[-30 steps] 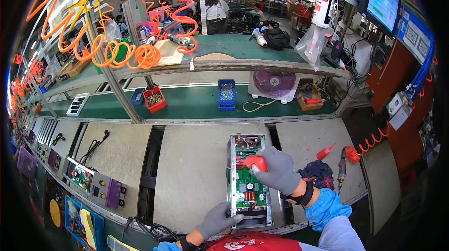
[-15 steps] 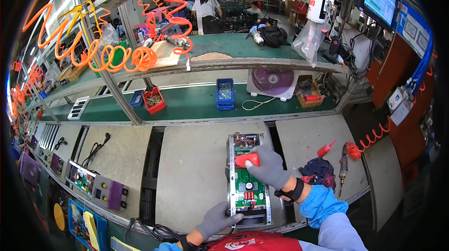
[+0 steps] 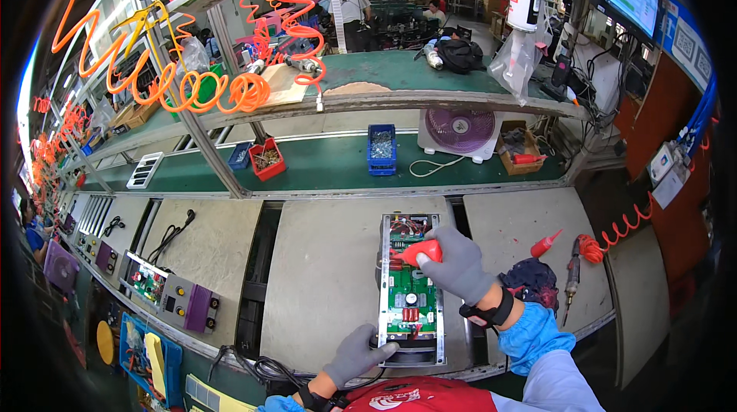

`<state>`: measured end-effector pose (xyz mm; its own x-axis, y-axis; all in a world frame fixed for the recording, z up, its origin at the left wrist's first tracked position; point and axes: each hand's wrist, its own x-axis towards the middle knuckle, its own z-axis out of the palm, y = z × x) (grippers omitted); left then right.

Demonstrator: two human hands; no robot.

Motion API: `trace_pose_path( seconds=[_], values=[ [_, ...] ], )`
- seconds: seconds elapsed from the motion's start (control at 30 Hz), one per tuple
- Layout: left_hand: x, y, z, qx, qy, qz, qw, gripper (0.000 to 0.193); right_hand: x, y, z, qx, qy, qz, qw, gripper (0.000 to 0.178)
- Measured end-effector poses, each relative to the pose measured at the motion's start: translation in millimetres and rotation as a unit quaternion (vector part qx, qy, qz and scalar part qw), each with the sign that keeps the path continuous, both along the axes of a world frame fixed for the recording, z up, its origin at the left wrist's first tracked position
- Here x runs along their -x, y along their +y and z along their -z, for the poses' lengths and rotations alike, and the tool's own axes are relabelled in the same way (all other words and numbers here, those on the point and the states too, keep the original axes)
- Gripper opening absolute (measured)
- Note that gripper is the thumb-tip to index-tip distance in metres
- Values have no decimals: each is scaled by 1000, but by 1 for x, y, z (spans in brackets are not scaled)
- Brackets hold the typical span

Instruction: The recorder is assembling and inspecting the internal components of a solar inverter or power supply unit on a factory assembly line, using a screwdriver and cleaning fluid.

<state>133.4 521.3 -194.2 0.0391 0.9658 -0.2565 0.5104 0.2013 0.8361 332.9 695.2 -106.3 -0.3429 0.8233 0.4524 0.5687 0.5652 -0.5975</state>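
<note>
An open power unit with a green circuit board (image 3: 411, 287) in a metal frame lies lengthwise on the bench before me. My right hand (image 3: 461, 268), in a grey glove, is closed round a red squeeze bottle (image 3: 424, 252). The bottle's narrow tip points left, over the upper part of the board; whether it touches cannot be made out. My left hand (image 3: 358, 355), gloved too, grips the unit's near left corner, its thumb on the frame. Red components and a round capacitor (image 3: 411, 299) show on the board's near half.
Right of the unit lie a dark cloth (image 3: 531, 283), a second red bottle (image 3: 546, 244) and a screwdriver (image 3: 573, 275) with a coiled orange hose. Another open unit (image 3: 173, 294) sits at left. Blue (image 3: 381, 149) and red (image 3: 266, 159) bins and a purple fan (image 3: 459, 132) stand beyond.
The right hand and red bottle have shifted slightly toward the far end of the board. The left hand stays at the unit's corner. The whole view has drifted a little.
</note>
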Motion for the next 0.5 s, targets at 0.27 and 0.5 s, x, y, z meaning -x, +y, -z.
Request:
trace_pose_path(
  seconds=[0.27,0.5],
  values=[
    [-9,-9,-6,-21,10,-46,999,51,2,-5,-5,-66,-47,-64,995,29],
    [-12,-13,-4,-14,-6,-86,996,49,-36,-29,-5,-22,80,-1,997,40]
  ],
)
